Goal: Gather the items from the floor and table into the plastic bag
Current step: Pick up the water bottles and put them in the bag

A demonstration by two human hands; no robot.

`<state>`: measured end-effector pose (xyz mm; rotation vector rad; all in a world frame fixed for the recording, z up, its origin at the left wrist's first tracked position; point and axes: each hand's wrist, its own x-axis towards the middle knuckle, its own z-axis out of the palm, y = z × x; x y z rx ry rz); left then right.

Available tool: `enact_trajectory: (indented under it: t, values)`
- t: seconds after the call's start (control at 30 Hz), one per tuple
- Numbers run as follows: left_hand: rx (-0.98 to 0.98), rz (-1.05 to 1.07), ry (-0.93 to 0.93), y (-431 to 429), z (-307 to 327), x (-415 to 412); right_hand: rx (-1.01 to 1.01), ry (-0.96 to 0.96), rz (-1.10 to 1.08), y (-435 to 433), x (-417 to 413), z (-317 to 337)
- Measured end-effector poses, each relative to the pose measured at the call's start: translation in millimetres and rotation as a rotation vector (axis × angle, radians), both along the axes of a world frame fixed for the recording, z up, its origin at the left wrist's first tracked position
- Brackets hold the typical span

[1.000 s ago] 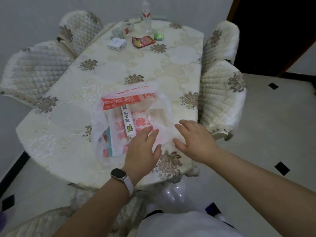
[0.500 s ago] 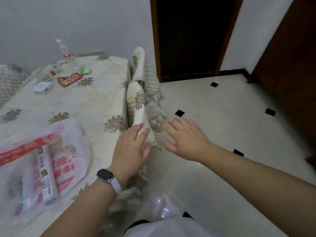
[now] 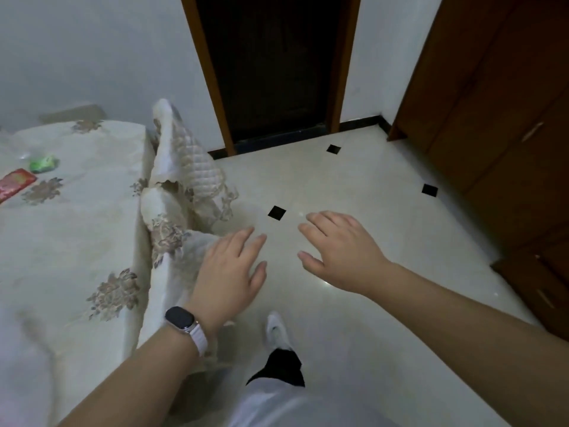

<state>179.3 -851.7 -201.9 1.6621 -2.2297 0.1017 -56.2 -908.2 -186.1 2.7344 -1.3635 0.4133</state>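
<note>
both hands out, nothing in them

left hand (image 3: 229, 271) and right hand (image 3: 340, 252) hang side by side over the pale tiled floor (image 3: 354, 192), palms down, fingers spread and slack, gripping nothing. biggest thing in shot, that floor, dotted with small black squares. at the left, the table (image 3: 67, 241) under its floral cloth, quilted chair covers (image 3: 187, 167) pressed against its edge. a white shoe (image 3: 277, 329) steps forward below the hands. a dark watch (image 3: 181, 317) on the left wrist. far back on the table, a red packet (image 3: 15, 183) and a small green item (image 3: 44, 163). plastic bag out of view.
</note>
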Motion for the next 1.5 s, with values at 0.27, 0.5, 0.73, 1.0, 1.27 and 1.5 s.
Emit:
enact_trajectory:
  t: [0.27,0.5,0.73,1.0,1.27,1.5]
  values:
    - [0.002,-0.1,0.064,-176,-17,13,0.04,0.175,-0.096,-142,14,11]
    - [-0.01,-0.138,0.07,-290,-3,34,0.056,0.205,-0.16,-241,40,29]
    - [-0.004,-0.108,0.043,-371,-7,45,0.065,0.159,-0.132,-334,51,17]
    - [0.054,0.066,-0.117,-487,-4,63,0.132,-0.003,0.017,-491,75,-13]
    - [0.015,0.22,-0.242,-608,26,66,0.138,-0.035,0.215,-635,91,3]
    - [0.016,0.323,-0.247,-666,21,101,0.166,0.007,0.343,-725,139,9]
